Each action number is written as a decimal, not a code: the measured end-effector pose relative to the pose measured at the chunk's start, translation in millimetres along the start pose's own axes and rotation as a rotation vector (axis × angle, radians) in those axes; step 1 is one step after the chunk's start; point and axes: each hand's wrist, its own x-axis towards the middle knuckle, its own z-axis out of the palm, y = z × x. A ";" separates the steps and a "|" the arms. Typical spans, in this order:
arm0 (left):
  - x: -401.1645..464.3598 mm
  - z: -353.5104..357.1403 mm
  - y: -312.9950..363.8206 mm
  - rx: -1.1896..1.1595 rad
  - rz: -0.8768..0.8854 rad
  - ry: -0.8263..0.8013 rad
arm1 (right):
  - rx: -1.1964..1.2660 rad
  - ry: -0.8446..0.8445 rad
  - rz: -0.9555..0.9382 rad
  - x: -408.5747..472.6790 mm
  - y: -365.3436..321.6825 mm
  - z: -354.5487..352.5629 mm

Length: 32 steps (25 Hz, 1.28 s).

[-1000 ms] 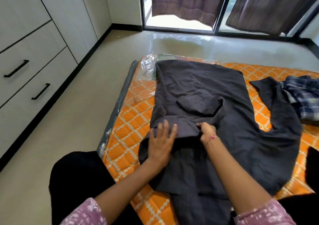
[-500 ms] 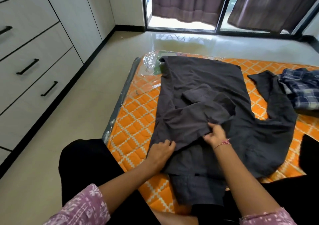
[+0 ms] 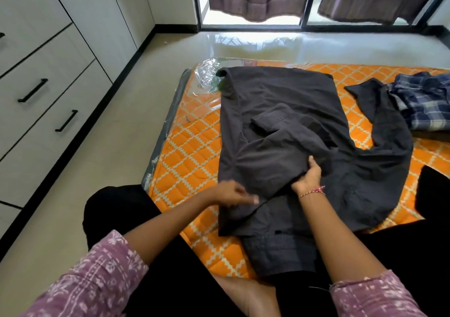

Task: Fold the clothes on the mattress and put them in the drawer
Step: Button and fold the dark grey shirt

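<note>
Dark shirt (image 3: pixel 287 112) spread at the mattress's (image 3: pixel 190 156) left edge; right hand (image 3: pixel 307 177) grips its fold; left hand (image 3: pixel 231 195) blurred, grip unclear; one plaid garment (image 3: pixel 423 102) at right edge.

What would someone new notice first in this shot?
A big dark grey garment spread across the bright orange patterned mattress, mid-frame. The right hand grips a fold of it; the left hand is at its near edge. A blue plaid garment lies far right.

Bright daylight, wide-angle view.
Window (image 3: pixel 250 0) glare mirrors on floor (image 3: pixel 243 44); left hand (image 3: pixel 231 193) motion-blurred; edges bowed.
</note>
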 end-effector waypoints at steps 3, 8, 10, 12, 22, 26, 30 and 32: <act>5.2 -11.6 -5.8 -0.222 -0.256 0.553 | -0.140 -0.143 0.179 -15.6 40.9 -1.9; 24.8 -11.1 -6.4 -0.824 -0.505 0.518 | -0.246 -0.036 0.128 -11.4 31.9 -12.0; 33.5 -15.4 1.2 -0.903 -0.485 0.498 | -0.305 0.031 0.108 -7.7 17.5 -28.2; 43.0 -9.5 4.3 -0.946 -0.443 0.460 | -0.436 0.064 0.165 -9.0 14.2 -40.6; 39.5 -11.8 -19.0 -0.080 -0.483 0.800 | -0.282 -0.104 0.324 -12.7 24.6 -47.6; 54.1 28.4 20.5 0.488 0.078 0.724 | -0.083 -0.127 0.186 6.1 -10.2 -36.7; 66.2 48.5 16.7 0.652 0.126 0.467 | 0.105 -0.177 0.073 14.2 -30.1 -31.5; 67.4 49.3 11.4 0.668 0.141 0.420 | 0.243 -0.213 0.098 12.5 -26.4 -45.2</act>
